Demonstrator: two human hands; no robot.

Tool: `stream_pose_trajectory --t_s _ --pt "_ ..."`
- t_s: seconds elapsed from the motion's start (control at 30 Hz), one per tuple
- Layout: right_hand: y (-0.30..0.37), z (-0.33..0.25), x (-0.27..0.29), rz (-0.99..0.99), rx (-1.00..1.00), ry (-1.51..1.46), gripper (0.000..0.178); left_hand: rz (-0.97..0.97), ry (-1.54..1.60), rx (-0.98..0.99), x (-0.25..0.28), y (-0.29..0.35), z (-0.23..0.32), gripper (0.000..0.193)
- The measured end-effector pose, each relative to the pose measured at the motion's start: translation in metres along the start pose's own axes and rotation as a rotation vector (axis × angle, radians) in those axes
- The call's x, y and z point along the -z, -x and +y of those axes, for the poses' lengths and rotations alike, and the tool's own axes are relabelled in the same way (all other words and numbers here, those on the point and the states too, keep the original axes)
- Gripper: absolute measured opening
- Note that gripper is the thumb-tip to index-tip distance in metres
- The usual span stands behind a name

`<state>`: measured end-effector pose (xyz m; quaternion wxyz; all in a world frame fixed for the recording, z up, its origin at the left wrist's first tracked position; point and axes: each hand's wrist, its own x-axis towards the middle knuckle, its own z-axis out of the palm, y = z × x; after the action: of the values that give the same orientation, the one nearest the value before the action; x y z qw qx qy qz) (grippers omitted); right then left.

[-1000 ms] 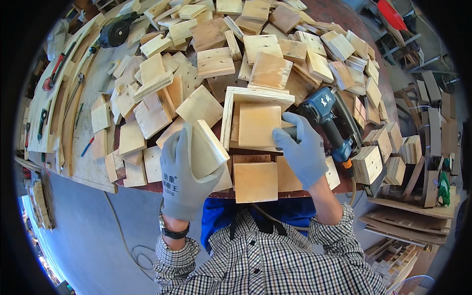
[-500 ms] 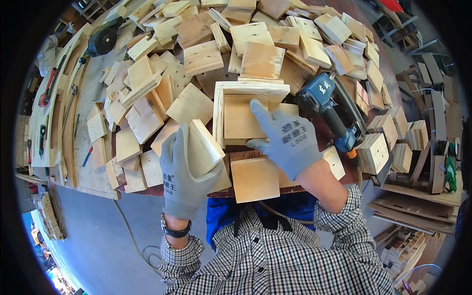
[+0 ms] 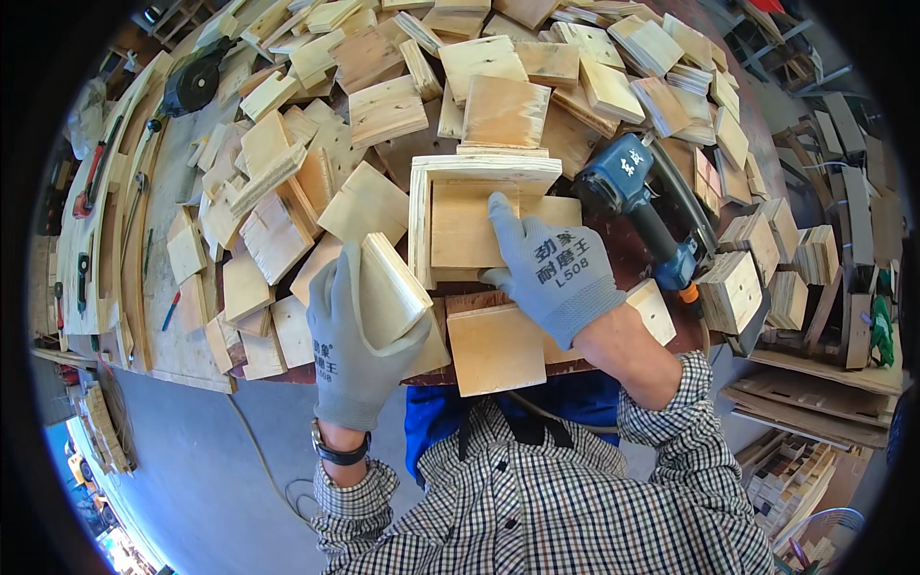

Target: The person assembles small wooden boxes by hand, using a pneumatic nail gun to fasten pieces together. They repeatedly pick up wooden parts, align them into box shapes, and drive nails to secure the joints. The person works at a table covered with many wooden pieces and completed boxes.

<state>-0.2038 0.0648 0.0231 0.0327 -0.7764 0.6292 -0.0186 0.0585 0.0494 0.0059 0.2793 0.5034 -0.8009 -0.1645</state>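
My left hand (image 3: 356, 340), in a grey glove, grips a square plywood block (image 3: 391, 292) with its layered edge turned up; whether it is one piece or two stacked I cannot tell. Right of it, two plywood strips meet in an L-shaped corner (image 3: 489, 169). Inside that corner lies a flat plywood square (image 3: 465, 230). My right hand (image 3: 556, 273), also gloved, rests there with its index finger stretched onto the square and its thumb apart near the lower edge. Its other fingers are partly hidden. A blue and black nail gun (image 3: 637, 206) lies just beyond this hand.
Loose plywood squares (image 3: 388, 110) heap across the far side of the table. One square (image 3: 498, 350) juts over the near edge. Stacked blocks (image 3: 728, 292) stand at the right. Long boards, screwdrivers and a black round tool (image 3: 196, 84) lie at the left.
The whole view has shifted very slightly. Both hands keep their places on the wood, and nothing has been taken up or let go.
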Motion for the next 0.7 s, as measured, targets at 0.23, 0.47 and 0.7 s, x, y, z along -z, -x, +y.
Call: stream_pose_trajectory --t_s 0.23,0.47,0.7 --pt "-0.0011 0.0017 0.0005 -0.011 0.001 -0.037 0.075 0.006 0.011 0.008 -0.0033 0.0001 -0.0002 0.100" --pt "-0.0015 0.0051 0.0016 -0.027 0.038 -0.042 0.076 0.007 -0.026 -0.009 -0.0008 0.0027 -0.0022 0.098" --pt "-0.0026 0.0067 0.0003 -0.031 0.036 -0.046 0.076 0.055 -0.023 0.004 -0.0061 0.0055 -0.0024 0.099"
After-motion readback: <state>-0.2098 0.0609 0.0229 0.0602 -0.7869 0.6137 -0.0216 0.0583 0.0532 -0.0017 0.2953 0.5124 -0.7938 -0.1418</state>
